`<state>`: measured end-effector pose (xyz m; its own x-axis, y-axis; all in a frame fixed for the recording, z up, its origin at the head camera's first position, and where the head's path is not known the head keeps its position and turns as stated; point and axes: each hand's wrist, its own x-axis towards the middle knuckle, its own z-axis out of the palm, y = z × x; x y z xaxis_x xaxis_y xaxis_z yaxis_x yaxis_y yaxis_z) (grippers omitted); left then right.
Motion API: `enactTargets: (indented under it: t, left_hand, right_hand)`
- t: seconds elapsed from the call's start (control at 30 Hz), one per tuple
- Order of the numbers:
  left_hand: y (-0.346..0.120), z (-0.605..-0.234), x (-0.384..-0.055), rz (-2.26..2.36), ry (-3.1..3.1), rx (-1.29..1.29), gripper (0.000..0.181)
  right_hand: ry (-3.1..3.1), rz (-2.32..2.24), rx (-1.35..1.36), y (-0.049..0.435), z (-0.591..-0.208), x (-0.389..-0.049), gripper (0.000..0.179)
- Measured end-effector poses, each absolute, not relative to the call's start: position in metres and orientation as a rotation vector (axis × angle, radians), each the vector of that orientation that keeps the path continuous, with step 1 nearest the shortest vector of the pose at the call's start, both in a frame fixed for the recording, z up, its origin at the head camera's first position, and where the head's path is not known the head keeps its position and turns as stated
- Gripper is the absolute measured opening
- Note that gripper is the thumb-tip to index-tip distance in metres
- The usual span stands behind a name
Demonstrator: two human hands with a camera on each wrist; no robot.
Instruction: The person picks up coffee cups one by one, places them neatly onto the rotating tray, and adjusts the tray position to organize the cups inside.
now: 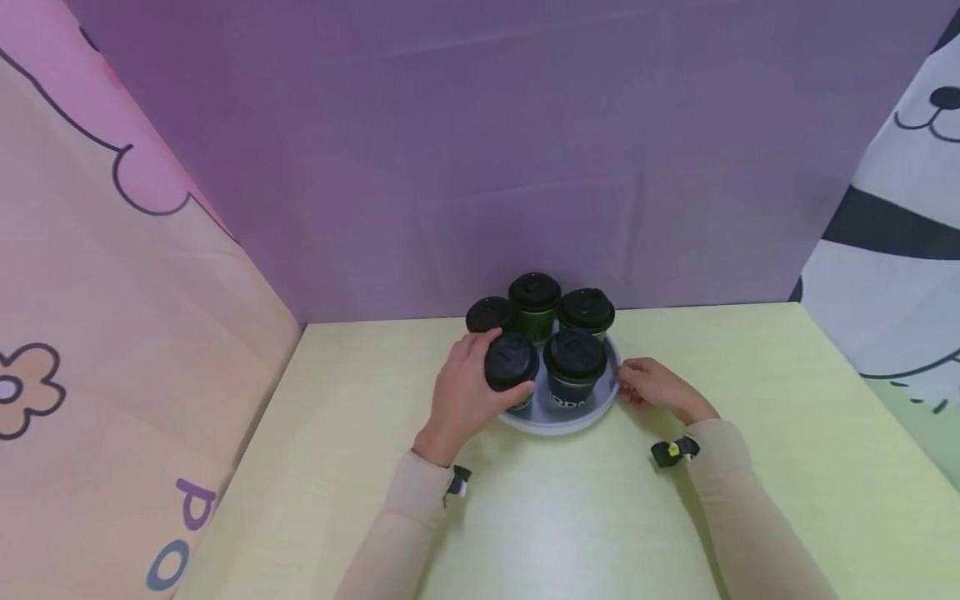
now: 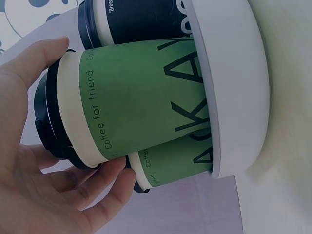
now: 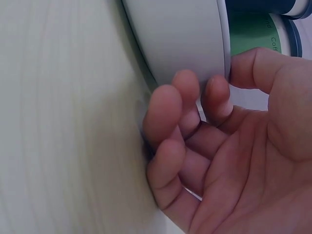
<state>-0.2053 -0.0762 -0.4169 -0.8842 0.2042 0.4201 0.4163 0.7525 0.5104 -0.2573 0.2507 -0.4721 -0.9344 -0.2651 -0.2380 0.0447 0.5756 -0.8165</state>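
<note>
Several paper coffee cups with black lids stand upright on a round white tray (image 1: 551,428) by the back of the table. My left hand (image 1: 467,387) holds the front-left coffee cup (image 1: 512,361) near its lid, thumb on one side and fingers on the other. In the left wrist view this cup (image 2: 141,97) has a green sleeve with dark lettering, and its base is hidden behind the tray wall. At the tray's right side, my right hand (image 1: 660,390) pinches the rim, thumb over the edge and fingers curled against the outer wall (image 3: 180,44).
Beside the held cup is a dark-sleeved cup (image 1: 574,367). Three more cups stand behind: a left one (image 1: 490,313), a green middle one (image 1: 535,312) and a right one (image 1: 587,311). A purple backdrop (image 1: 465,167) rises behind the pale table (image 1: 360,467).
</note>
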Motion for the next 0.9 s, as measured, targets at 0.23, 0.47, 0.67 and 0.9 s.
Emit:
enactTargets:
  t: [0.23,0.47,0.67,0.9]
  left_hand:
    - [-0.0738,-0.419,-0.206,-0.877,-2.614,-0.473,0.089]
    - [-0.0725,-0.4207,-0.2063,-0.883,-2.628,-0.465,0.088]
    - [-0.0719,-0.4204,-0.2057,-0.909,-2.63,-0.456,0.087]
    - [-0.0698,-0.4236,-0.2075,-0.943,-2.64,-0.43,0.087]
  right_hand:
    - [2.475,-1.31,-0.18,0.2496,-0.4711,-0.2561,0.025]
    - [2.482,-1.294,-0.171,0.2509,-0.4725,-0.2568,0.026]
    - [2.474,-1.308,-0.174,0.2506,-0.4722,-0.2566,0.026]
    - [2.483,-1.293,-0.168,0.2515,-0.4735,-0.2577,0.025]
